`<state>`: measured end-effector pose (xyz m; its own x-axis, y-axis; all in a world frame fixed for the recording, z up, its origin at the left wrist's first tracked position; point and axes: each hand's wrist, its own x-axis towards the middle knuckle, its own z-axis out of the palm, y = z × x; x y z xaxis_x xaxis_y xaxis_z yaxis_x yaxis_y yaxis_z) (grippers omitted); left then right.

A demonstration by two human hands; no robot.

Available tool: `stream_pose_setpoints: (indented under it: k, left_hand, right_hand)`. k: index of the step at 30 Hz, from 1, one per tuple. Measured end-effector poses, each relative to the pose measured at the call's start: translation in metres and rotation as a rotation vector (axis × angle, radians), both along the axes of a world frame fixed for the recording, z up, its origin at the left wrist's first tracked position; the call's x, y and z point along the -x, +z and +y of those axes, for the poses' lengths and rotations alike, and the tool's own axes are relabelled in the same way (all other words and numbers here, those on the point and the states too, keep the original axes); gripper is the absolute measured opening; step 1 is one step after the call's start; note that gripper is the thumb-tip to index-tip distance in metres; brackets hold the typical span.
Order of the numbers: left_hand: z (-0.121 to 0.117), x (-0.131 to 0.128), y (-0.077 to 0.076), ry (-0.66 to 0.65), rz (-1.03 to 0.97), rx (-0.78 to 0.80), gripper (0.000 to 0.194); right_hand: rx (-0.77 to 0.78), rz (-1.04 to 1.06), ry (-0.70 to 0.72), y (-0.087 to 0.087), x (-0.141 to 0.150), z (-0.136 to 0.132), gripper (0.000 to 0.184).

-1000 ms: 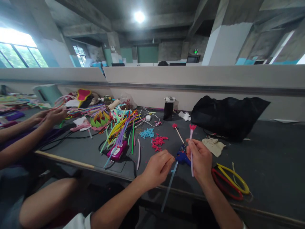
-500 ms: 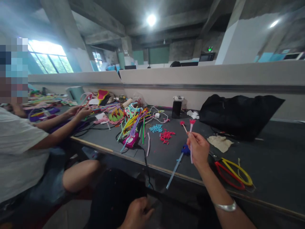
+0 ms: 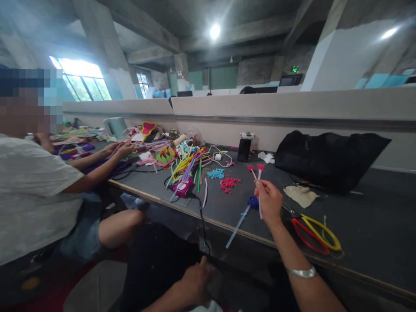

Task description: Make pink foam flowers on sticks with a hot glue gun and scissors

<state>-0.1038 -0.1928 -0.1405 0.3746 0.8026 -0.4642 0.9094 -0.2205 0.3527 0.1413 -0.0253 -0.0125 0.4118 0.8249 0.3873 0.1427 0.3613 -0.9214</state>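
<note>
My right hand (image 3: 269,200) is closed on a pale pink stick topped with a red flower (image 3: 260,168), held upright over the dark table (image 3: 373,225). A second stick with a red flower (image 3: 250,169) lies just behind it. A blue glue gun (image 3: 251,202) with a clear glue stick (image 3: 236,227) lies on the table beside that hand. My left hand (image 3: 196,279) is down below the table edge by my lap, fingers curled, resting on something dark; its grip is not clear.
Red flower pieces (image 3: 229,183), blue pieces (image 3: 216,173), a heap of coloured pipe cleaners (image 3: 186,162), a pink glue gun (image 3: 183,187), a black bag (image 3: 328,158), a black bottle (image 3: 243,147), a tan cloth (image 3: 300,195) and red-and-yellow loops (image 3: 316,234) lie about. A person at left (image 3: 35,190) works with both hands.
My left hand dropped from beside the right hand to below the table edge. The view swung left and the neighbouring person came into sight. My right hand kept hold of the flower stick.
</note>
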Motion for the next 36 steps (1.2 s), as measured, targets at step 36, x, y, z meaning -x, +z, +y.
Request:
stream_pose_setpoints:
  k: [36]
  left_hand:
    - [0.202, -0.087, 0.169, 0.438, -1.582, -0.001, 0.025]
  right_hand:
    - [0.143, -0.12, 0.271, -0.013, 0.036, -0.011, 0.035]
